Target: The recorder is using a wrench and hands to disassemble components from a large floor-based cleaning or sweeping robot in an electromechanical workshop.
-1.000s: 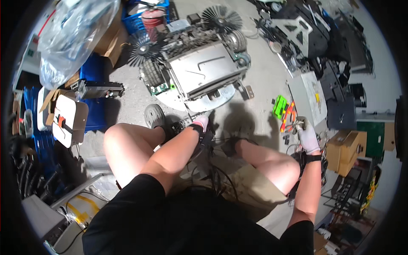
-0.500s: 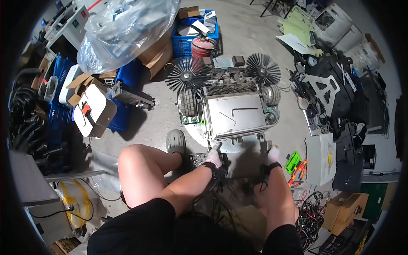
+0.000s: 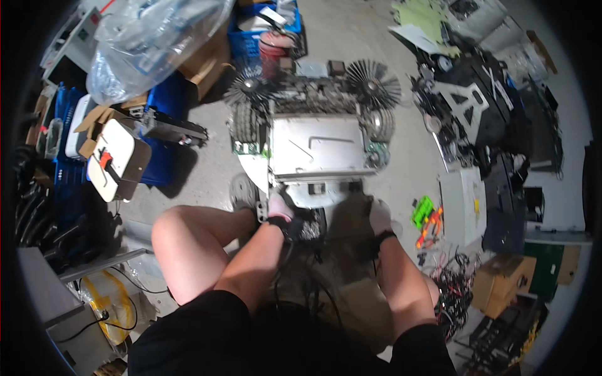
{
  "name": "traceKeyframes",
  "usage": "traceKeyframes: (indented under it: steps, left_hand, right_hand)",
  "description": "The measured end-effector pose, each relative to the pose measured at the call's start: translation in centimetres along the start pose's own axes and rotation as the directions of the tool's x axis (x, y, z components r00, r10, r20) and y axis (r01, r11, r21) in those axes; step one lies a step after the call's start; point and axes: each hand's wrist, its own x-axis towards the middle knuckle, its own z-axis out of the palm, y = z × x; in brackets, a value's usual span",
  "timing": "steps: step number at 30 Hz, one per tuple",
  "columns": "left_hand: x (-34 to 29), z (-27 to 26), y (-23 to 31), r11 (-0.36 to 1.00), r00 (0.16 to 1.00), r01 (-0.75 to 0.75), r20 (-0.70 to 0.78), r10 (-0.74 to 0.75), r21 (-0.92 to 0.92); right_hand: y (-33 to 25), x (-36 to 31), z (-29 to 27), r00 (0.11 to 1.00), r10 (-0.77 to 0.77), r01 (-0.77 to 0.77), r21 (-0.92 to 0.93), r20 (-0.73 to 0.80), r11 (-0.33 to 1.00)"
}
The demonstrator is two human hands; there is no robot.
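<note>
One machine (image 3: 320, 147), silver-covered, sits on the floor (image 3: 406, 131) straight ahead, near edge facing me. A pale curved plate (image 3: 320, 197) projects from that edge, partly in shadow.

Left hand (image 3: 280, 205), gloved: at the machine's near left corner, much as one second ago. Blur prevents me from telling whether its fingers grasp anything.

Right hand (image 3: 380, 217), gloved: relocated. One second ago I had it beside the orange tools (image 3: 430, 229); half a second ago it was at the machine's near right corner, and I find it near there now. Clenched, released or gripping a part: I cannot tell, the fingers being smeared. Whether a tool came with it, I cannot establish.

Assessment: work appears to have passed from the tools back to the machine, both hands now flanking its near edge.

Outward: a green case (image 3: 422, 212) lies just beside the tools, left of a grey cabinet (image 3: 464, 207). Two round brushes (image 3: 373, 84) mark the machine's far corners; beyond them stands a red extinguisher (image 3: 274, 47).
</note>
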Motion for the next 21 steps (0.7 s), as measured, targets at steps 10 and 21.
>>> traceKeyframes:
  steps: [10, 21]
  left_hand:
    - [7.1, -7.1, -8.9, 0.468, 0.927, -0.343, 0.375, 0.026, 0.815]
    - [-1.4, 1.1, -9.1, -0.086, 0.804, -0.595, 0.593, -0.055, 0.799]
  right_hand:
    - [-11.3, 1.6, -6.2, 0.998, 0.048, -0.048, -0.011, 0.035, 0.999]
    - [-8.4, 0.8, -3.4, 0.969, 0.247, -0.241, -0.168, 0.014, 0.956]
